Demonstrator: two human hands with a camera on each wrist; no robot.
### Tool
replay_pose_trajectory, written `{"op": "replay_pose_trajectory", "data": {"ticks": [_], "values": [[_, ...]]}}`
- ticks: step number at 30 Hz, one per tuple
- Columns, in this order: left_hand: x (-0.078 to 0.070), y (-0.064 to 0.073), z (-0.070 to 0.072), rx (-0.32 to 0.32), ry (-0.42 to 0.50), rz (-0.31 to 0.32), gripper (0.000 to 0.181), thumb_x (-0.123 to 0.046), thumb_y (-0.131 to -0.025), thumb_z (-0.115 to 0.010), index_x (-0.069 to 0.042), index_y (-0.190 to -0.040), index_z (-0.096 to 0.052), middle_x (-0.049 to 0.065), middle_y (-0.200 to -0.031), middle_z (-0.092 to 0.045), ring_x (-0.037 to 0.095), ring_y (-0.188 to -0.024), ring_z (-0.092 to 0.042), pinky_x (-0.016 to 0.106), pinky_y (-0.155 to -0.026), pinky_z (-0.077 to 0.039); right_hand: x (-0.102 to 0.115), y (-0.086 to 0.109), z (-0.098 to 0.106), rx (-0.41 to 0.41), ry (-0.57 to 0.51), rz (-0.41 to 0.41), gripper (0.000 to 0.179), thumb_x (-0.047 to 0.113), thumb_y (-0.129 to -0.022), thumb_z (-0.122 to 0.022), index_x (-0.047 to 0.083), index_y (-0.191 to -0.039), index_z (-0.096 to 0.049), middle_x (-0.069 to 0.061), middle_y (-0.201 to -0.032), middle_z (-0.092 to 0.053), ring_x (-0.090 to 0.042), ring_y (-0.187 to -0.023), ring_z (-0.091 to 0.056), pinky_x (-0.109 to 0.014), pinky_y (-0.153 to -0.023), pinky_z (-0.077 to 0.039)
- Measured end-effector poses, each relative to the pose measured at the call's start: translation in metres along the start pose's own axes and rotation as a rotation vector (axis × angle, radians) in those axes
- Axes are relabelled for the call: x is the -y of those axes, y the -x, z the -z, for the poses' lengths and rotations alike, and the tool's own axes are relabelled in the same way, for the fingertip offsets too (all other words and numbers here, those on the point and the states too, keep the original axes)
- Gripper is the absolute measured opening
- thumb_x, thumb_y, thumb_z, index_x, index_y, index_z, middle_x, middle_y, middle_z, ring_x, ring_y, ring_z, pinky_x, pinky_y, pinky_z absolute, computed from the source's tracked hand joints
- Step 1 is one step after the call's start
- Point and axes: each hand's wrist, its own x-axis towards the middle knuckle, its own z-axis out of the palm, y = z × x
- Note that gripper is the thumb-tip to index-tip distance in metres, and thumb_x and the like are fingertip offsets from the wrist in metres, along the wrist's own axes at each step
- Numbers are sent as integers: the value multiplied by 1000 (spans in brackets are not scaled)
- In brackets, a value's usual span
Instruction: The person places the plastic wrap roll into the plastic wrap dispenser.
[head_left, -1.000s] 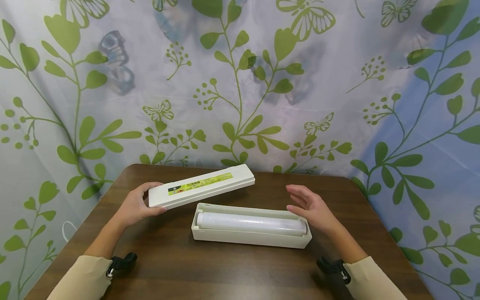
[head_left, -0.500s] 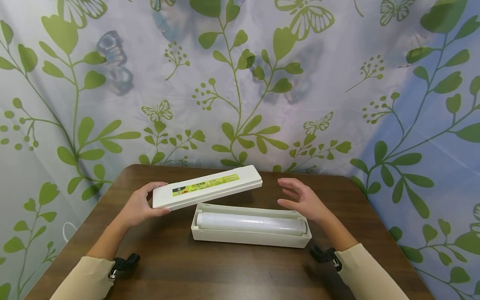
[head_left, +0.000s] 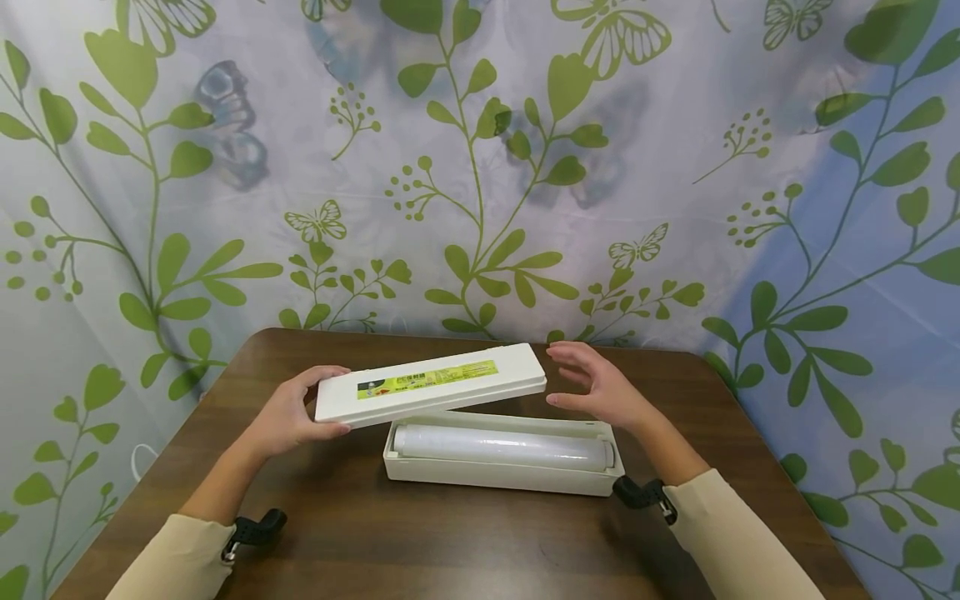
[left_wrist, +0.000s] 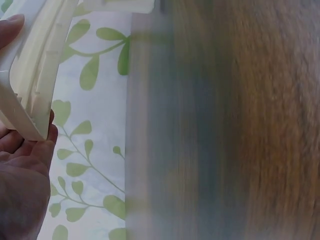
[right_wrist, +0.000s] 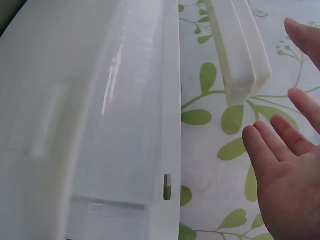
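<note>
My left hand (head_left: 288, 417) grips the left end of a long white lid (head_left: 517, 360) with a yellow-green label, thumb at the front edge and fingers behind. The lid is held tilted above the table, its right end higher. In the left wrist view the underside of the lid (left_wrist: 37, 75) shows ridges along its inner wall. Below it lies an uncovered white box (head_left: 495, 477) with a roll of cling film (head_left: 502, 446) inside. My right hand (head_left: 603, 387) hovers beside the lid's right end, fingers apart and holding nothing; the right wrist view shows a gap between fingertips and lid (right_wrist: 245, 55).
Everything is over a brown wooden table (head_left: 420, 542) with rounded back corners. Directly behind it hangs a pale curtain (head_left: 480, 208) printed with green leaves and butterflies. Dark straps (head_left: 255, 529) sit at both wrists.
The lid has moved right and slightly toward me, now overlapping the box's back edge in the head view. My right hand has shifted left, closer to the lid's end. The box stays put.
</note>
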Motion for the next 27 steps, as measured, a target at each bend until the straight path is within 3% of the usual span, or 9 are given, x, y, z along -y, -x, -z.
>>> {"op": "replay_pose_trajectory", "data": {"ticks": [9, 21, 27], "values": [[-6, -1, -5, 37, 43, -31, 76, -20, -70, -96, -13, -136, -59, 8, -131, -64, 11, -100, -59, 21, -83, -51, -2, -2, 1, 48, 21, 16, 84, 14, -82, -87, 5, -153, -41, -13, -158, -38, -39, -148, -38, -53, -118, -36], [-10, -2, -8, 94, 117, -74, 77, -17, -71, -95, -13, -138, -58, 8, -132, -62, 13, -103, -60, 22, -85, -52, -3, -2, 2, 149, -4, -37, 97, 20, -75, -93, 24, -155, -39, -2, -162, -36, -32, -155, -26, -63, -120, -27], [-11, -2, -8, 89, 107, -76, 77, -19, -70, -96, -14, -137, -58, 7, -132, -62, 13, -104, -59, 20, -86, -51, -2, -2, 2, 172, -5, -8, 95, 20, -75, -93, 23, -154, -40, -4, -159, -40, -36, -153, -28, -69, -116, -29]]}}
